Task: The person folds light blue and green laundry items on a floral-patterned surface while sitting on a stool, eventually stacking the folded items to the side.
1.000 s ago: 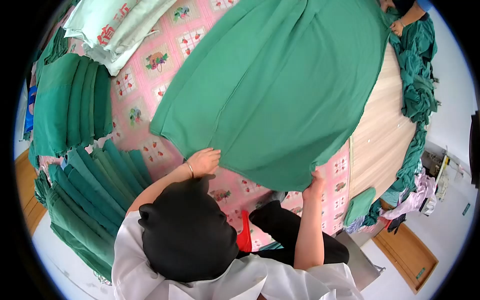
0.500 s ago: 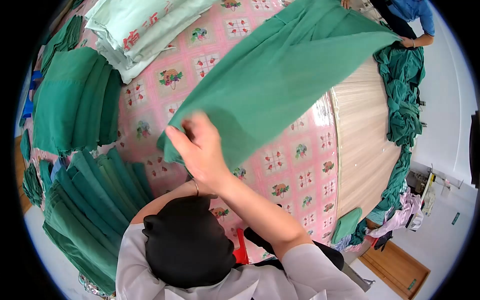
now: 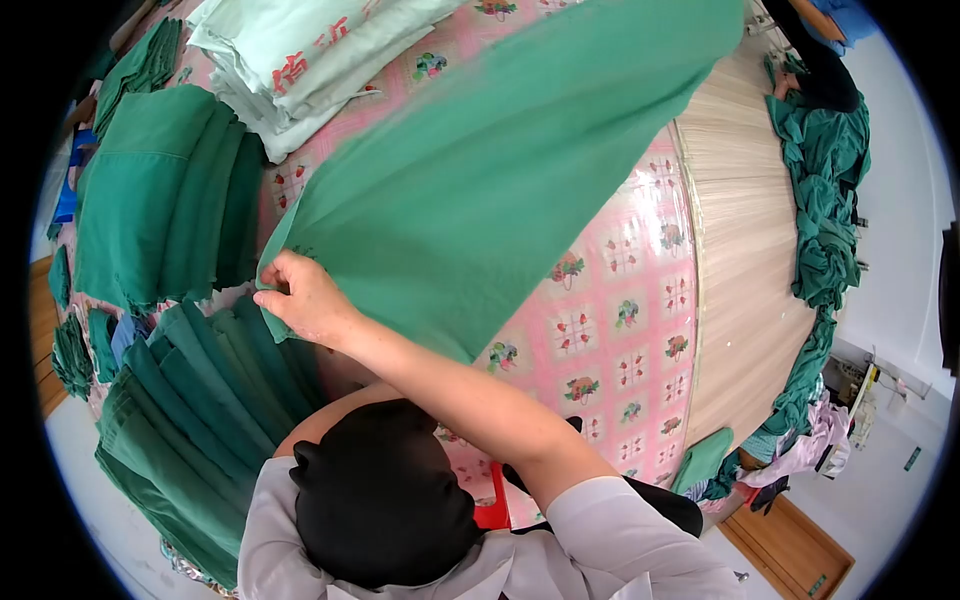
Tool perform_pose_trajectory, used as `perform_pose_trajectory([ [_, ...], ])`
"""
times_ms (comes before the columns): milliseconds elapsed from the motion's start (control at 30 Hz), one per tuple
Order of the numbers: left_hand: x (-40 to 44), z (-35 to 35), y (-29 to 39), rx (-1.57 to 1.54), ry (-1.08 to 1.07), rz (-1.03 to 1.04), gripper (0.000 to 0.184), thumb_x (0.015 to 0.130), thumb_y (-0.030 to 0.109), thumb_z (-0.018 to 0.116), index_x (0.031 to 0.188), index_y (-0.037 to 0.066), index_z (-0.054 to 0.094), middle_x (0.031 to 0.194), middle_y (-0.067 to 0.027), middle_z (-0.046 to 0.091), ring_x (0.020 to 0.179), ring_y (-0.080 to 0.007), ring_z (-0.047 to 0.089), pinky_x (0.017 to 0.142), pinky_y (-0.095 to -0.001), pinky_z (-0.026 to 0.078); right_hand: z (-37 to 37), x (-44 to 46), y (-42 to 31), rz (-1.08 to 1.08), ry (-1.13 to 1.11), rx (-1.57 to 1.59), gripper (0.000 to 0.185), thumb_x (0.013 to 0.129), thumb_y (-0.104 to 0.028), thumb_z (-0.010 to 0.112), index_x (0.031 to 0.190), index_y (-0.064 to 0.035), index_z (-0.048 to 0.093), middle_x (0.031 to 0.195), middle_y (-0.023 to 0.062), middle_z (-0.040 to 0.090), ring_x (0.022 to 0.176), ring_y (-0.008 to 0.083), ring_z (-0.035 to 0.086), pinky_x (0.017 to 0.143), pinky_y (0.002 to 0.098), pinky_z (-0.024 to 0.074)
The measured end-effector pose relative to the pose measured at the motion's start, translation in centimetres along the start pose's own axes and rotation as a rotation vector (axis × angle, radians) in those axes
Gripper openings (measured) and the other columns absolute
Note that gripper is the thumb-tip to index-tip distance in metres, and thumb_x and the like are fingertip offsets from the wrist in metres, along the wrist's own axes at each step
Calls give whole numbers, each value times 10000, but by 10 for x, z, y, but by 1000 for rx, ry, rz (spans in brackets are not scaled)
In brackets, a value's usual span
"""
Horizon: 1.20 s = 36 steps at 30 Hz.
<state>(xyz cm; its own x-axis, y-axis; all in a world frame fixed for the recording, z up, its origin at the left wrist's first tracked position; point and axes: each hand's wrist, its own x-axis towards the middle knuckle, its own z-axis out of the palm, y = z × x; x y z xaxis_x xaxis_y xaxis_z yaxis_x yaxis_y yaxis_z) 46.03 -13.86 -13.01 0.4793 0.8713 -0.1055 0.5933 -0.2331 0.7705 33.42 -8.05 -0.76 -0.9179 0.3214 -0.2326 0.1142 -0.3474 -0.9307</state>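
Cloth [image 3: 450, 190] is spanning the surface [image 3: 640, 330], the curled right hand [image 3: 305, 300] pinching its edge; left hand hidden, grip unclear.

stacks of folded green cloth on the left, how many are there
3 clear ones: the large stack, the fanned stack nearest the person, and the smaller stack beyond the large one. More may be hidden; the far-left green pieces are unclear.

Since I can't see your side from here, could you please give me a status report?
Right hand pinching green cloth at its edge. Left hand hidden from view. Folded green stack close beside the right hand.
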Motion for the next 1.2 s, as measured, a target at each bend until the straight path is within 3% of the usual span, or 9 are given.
perform_pose_trajectory([
  [267, -1, -4, 3, -57, -9, -6, 360, 735, 218, 590, 1050, 79, 485, 1151, -79, 425, 1045, -214, 441, 886, -345, 347, -1, 9, 13, 50, -54, 107, 269, 719, -33, 649, 916, 40, 481, 652, 28, 519, 604, 83, 466, 563, 253, 398],
  [400, 1, -7, 4, -107, -25, -16, 381, 751, 197, 582, 1091, 70, 467, 1191, -90, 410, 1070, -220, 437, 902, -350, 344, -9, 8, 26, 71, -67, 118, 293, 708, -31, 658, 929, 42, 479, 638, 19, 510, 611, 72, 461, 560, 249, 392],
  [633, 11, -21, 1, -287, -17, -38, 421, 779, 161, 568, 1165, 53, 436, 1261, -110, 384, 1114, -230, 428, 930, -359, 337, -33, 0, 56, 159, -11, 98, 327, 663, -64, 695, 913, 44, 513, 699, 75, 565, 628, 125, 512, 577, 278, 436],
  [700, 14, -29, -8, -360, 120, -116, 433, 788, 150, 564, 1185, 48, 427, 1282, -115, 376, 1126, -233, 425, 938, -361, 335, -41, -8, 55, 245, 20, 155, 300, 661, -71, 703, 879, 38, 528, 710, 78, 574, 641, 134, 520, 587, 289, 448],
  [833, 16, -32, -49, -207, 792, -472, 457, 804, 129, 556, 1227, 38, 409, 1322, -127, 361, 1151, -239, 420, 954, -366, 331, -54, -39, 25, 233, 27, 162, 267, 684, -118, 709, 821, 35, 538, 717, 81, 578, 664, 139, 531, 618, 301, 454],
  [900, 1, -25, -68, 84, 691, -705, 464, 799, 139, 556, 1228, 41, 411, 1320, -130, 363, 1155, -246, 416, 957, -369, 328, -63, -61, 15, 273, 22, -403, 300, 696, -196, 698, 808, 35, 542, 733, 106, 588, 678, 191, 555, 674, 317, 464],
  [1033, -27, -2, -77, 220, 255, -728, 478, 788, 159, 557, 1230, 47, 415, 1315, -137, 369, 1162, -260, 408, 963, -375, 322, -76, -124, 72, 195, 185, -203, 284, 723, -202, 640, 879, 27, 574, 799, 126, 615, 746, 228, 583, 738, 294, 453],
  [1133, -31, -1, -76, 260, 176, -674, 488, 781, 174, 558, 1232, 52, 417, 1312, -142, 373, 1168, -270, 401, 967, -380, 317, -80, -162, 119, 345, 393, -167, 286, 711, -170, 622, 906, 35, 577, 824, 138, 621, 745, 216, 592, 716, 316, 460],
  [1200, -30, -4, -81, 283, 141, -643, 496, 775, 184, 559, 1233, 54, 419, 1309, -146, 375, 1171, -277, 397, 970, -383, 314, -88, -173, 142, 518, 563, 97, 281, 700, -138, 620, 900, 52, 565, 808, 158, 620, 711, 199, 592, 674, 325, 467],
])
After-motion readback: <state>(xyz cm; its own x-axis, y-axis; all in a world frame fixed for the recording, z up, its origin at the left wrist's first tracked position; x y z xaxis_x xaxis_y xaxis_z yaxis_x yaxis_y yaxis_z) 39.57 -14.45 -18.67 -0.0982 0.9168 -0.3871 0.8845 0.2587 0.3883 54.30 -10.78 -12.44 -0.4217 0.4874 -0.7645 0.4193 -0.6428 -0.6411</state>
